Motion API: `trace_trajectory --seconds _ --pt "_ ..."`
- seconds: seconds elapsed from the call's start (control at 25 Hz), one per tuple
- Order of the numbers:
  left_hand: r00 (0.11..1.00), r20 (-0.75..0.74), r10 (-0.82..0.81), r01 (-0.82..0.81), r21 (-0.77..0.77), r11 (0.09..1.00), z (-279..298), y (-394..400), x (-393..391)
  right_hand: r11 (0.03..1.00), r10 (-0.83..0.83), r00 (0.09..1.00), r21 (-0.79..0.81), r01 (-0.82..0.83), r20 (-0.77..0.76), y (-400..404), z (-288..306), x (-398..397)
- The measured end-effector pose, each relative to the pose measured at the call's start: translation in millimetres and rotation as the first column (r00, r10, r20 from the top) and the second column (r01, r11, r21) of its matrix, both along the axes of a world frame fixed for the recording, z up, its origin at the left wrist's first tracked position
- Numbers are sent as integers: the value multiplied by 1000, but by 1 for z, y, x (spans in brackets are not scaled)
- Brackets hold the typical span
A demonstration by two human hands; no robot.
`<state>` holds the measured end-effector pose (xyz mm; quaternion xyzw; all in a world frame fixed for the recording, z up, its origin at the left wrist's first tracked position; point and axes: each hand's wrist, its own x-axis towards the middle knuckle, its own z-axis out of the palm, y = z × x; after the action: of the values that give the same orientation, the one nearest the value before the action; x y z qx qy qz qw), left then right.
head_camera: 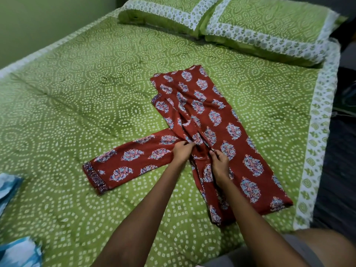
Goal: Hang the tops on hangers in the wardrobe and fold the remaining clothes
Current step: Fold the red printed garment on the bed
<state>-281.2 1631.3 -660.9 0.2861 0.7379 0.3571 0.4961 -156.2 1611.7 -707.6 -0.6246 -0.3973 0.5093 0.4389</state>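
A red printed garment (221, 120) with blue-and-white floral motifs lies spread on the green bed (86, 93). One long sleeve or leg stretches out to the left, ending in a patterned cuff. My left hand (183, 151) pinches the fabric where that arm meets the body of the garment. My right hand (219, 162) pinches a fold of the same cloth just to the right, fingers curled on it. Both forearms reach in from the bottom of the view.
Two green pillows (250, 26) with white printed borders lie at the head of the bed. A blue-and-white cloth (17, 251) lies at the bed's lower left edge. The bed's right edge drops to a dark floor (337, 170).
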Motion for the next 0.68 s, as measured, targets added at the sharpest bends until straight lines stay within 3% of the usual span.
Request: trace_trajectory --seconds 0.12,0.24,0.28,0.32,0.48,0.68 --pt "885 413 215 -220 -36 975 17 11 2 1000 -2 1000 -3 2 -20 0 -2 1" --pt "579 757 302 -320 -130 939 32 23 -7 1000 9 1000 -11 -9 -20 1 -3 1" --pt "522 790 323 -342 -153 927 36 28 -13 1000 10 1000 -16 -10 -15 1 -3 1" --pt "520 791 323 -348 -149 926 38 35 -19 1000 13 1000 -20 -13 -10 1 -3 1" --pt "577 762 293 -371 -76 926 45 53 -53 999 30 999 -23 -29 12 0 -1 2" --pt "483 772 413 -660 12 751 19 -9 -125 999 42 995 -16 -41 86 -2 -1 3"
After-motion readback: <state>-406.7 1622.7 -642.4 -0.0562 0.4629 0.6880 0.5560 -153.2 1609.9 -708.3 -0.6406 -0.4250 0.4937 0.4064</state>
